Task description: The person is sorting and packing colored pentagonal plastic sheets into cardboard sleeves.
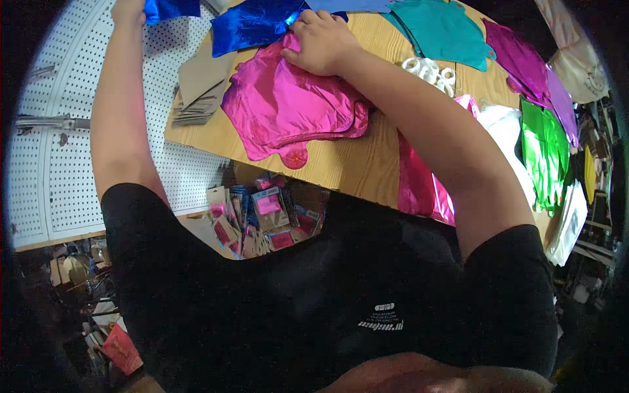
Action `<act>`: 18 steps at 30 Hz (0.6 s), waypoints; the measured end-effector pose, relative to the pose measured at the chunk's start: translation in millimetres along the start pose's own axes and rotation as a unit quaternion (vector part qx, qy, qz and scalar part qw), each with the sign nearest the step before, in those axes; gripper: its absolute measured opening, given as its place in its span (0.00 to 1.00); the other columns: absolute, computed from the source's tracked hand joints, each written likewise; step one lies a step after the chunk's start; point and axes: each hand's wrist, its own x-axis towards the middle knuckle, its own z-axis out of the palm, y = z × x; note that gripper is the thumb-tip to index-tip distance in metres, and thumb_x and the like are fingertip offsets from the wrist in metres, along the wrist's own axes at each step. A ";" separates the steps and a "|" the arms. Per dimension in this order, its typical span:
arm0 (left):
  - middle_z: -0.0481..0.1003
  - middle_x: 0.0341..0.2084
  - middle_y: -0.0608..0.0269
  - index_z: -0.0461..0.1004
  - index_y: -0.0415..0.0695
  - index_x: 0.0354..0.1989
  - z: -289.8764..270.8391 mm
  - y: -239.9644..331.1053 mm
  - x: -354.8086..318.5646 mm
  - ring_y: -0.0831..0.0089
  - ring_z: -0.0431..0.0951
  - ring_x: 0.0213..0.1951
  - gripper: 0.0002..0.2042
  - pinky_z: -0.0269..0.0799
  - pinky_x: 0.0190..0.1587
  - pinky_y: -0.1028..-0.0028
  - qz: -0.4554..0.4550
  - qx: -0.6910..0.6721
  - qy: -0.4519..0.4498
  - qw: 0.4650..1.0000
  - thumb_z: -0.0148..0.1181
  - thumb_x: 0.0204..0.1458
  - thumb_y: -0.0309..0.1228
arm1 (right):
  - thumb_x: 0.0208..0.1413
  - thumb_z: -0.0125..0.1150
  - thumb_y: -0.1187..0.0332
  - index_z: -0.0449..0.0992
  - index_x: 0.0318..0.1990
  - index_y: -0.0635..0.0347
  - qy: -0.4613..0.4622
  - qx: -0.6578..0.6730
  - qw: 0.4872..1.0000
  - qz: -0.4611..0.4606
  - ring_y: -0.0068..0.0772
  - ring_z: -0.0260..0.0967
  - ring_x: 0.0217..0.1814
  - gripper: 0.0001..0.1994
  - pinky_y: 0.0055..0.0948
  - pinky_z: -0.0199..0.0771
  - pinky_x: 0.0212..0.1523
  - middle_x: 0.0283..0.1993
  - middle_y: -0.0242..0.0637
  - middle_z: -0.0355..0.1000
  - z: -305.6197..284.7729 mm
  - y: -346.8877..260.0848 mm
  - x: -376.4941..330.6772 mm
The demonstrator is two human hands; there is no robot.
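At the top left edge, my left hand is partly cut off by the frame. Its fingers are curled at the edge of a shiny blue foil balloon, which lies flat and uninflated. My right hand rests palm down with fingers stretched, over the far edge of a stack of flat pink foil balloons. Its fingertips reach onto another piece of blue foil beyond the stack. A round tab hangs from the stack's near side.
Brown card pieces are stacked left of the pink foil on the wooden table. White ribbon rolls, teal foil, purple foil and green foil lie rightward. A white pegboard stands left; small packets sit below the table edge.
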 end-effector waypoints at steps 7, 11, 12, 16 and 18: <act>0.83 0.32 0.46 0.83 0.34 0.42 -17.0 46.1 -100.6 0.60 0.83 0.33 0.15 0.76 0.39 0.64 0.346 0.049 0.169 0.921 0.69 0.56 0.35 | 0.65 0.55 0.51 0.77 0.57 0.64 -0.197 0.062 0.975 0.078 0.53 0.63 0.71 0.25 0.49 0.64 0.68 0.63 0.51 0.71 -66.9 -15.4 11.8; 0.86 0.31 0.56 0.84 0.36 0.37 -41.7 80.6 -202.4 0.68 0.84 0.31 0.17 0.78 0.38 0.67 0.408 0.128 0.224 0.876 0.73 0.57 0.41 | 0.67 0.54 0.53 0.78 0.52 0.65 -0.065 0.060 0.993 -0.078 0.54 0.70 0.63 0.22 0.45 0.71 0.60 0.56 0.50 0.76 -63.6 -12.2 11.3; 0.85 0.31 0.54 0.84 0.39 0.37 -53.1 94.2 -242.7 0.61 0.84 0.31 0.14 0.79 0.38 0.65 0.379 0.125 0.188 0.898 0.72 0.57 0.40 | 0.67 0.54 0.53 0.78 0.52 0.65 -0.064 0.065 0.992 -0.082 0.54 0.70 0.63 0.22 0.45 0.71 0.60 0.56 0.50 0.76 -74.4 -20.0 10.2; 0.84 0.29 0.57 0.85 0.42 0.38 -57.1 89.6 -350.0 0.61 0.84 0.29 0.13 0.79 0.35 0.66 0.422 0.208 0.103 0.876 0.76 0.53 0.39 | 0.70 0.54 0.46 0.77 0.50 0.67 -0.096 0.498 0.815 0.282 0.44 0.75 0.44 0.26 0.37 0.76 0.46 0.44 0.44 0.78 -171.4 -22.1 -16.9; 0.85 0.34 0.58 0.85 0.43 0.41 -57.9 88.7 -398.8 0.61 0.85 0.34 0.12 0.80 0.36 0.64 0.475 0.283 -0.003 0.833 0.73 0.53 0.35 | 0.71 0.52 0.40 0.74 0.54 0.69 -0.096 0.615 0.705 0.341 0.36 0.75 0.37 0.32 0.36 0.78 0.41 0.43 0.43 0.78 -206.5 -11.1 -45.1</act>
